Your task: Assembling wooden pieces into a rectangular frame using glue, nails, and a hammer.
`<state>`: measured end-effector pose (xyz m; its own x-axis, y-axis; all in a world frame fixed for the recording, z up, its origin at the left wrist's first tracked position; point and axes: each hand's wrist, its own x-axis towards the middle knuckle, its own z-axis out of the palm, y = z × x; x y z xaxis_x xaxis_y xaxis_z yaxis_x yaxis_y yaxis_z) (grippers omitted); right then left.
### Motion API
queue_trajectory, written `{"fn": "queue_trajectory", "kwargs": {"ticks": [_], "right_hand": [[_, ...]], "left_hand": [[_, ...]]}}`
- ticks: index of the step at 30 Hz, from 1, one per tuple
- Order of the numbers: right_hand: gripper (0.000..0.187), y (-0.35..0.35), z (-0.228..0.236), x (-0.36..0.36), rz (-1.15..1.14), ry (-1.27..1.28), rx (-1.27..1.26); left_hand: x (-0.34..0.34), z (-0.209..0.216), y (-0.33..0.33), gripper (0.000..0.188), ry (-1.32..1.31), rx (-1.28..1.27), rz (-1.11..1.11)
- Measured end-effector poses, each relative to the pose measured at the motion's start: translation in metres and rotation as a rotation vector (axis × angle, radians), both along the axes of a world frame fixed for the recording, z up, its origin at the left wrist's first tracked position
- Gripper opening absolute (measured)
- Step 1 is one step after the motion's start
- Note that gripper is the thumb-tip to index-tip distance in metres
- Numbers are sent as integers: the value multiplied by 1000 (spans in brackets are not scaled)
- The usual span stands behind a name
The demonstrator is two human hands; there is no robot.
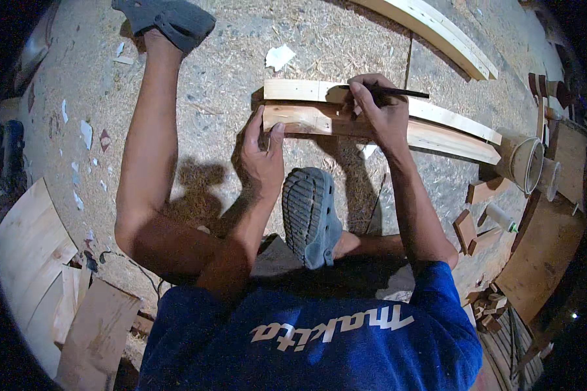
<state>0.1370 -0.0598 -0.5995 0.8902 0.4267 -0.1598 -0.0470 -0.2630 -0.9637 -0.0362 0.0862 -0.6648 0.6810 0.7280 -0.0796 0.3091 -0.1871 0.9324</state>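
Two pale wooden beams lie side by side in front of me. My left hand (263,153) grips the left end of the near wooden beam (299,119), thumb on its near side and fingers around the end. My right hand (383,117) is closed around a thin dark pencil (407,94) and rests over the middle of both pieces. The pencil's shaft points right; its tip is hidden by my fingers. The far wooden beam (295,90) lies just beyond the near one, with small dark marks on its upper face.
More long beams (437,29) lie at the far right. A white bucket (525,163), wood offcuts (466,231) and a bottle (501,217) stand or lie to the right. Boards (29,241) lean at the left. Sawdust covers the floor (222,78), and my grey clog (308,215) is close to the beams.
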Motion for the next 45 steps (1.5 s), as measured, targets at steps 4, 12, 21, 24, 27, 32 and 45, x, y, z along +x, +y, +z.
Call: {"fn": "queue_trajectory", "kwargs": {"ticks": [4,12,21,24,27,32,45], "right_hand": [[20,-3,-5,25,47,-56,3],[18,2,-10,37,122,-202,-60],[18,9,-14,41,480,-600,-146],[16,15,-12,40,494,-599,-111],[18,16,-12,40,530,-592,-129],[24,15,-16,41,525,-599,-139],[31,14,-16,42,575,-550,-169]], "left_hand": [[23,9,21,58,36,241,-19],[90,47,79,49,-2,330,-655],[117,21,85,34,-17,383,-726],[113,22,86,34,-19,359,-724],[113,21,87,34,-33,371,-725],[115,19,87,34,-49,379,-727],[112,15,87,34,-36,393,-711]]}}
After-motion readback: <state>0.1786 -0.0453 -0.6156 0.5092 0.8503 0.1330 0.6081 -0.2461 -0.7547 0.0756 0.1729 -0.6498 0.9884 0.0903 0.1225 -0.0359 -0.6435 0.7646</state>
